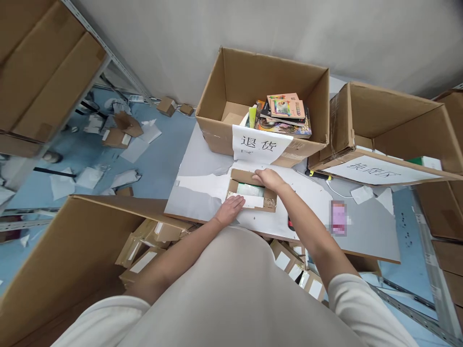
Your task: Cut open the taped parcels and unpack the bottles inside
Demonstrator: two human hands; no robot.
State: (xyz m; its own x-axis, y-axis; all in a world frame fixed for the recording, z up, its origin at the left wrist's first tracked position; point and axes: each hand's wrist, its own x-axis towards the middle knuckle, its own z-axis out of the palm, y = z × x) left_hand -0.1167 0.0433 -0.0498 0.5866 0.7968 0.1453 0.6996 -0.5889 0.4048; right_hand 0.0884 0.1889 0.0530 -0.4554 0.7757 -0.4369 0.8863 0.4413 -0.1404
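A small opened cardboard box [269, 208] lies on the table in front of me, a white label on its near side. Inside it rests a flat, pale item with green edges [249, 190]; its kind cannot be made out. My left hand [230, 209] lies flat with fingers stretched on the box's near left corner. At the far side, my right hand [268, 179] has its fingers curled round the raised cardboard flap [242, 176].
Behind stands a large carton [213, 137] with several books [287, 108]. Another labelled carton [394, 111] is to the right. A yellow-black tool [318, 175] and a blurred pink item [339, 218] lie on the table [376, 236]. Parcels [144, 260] fill a big box at lower left.
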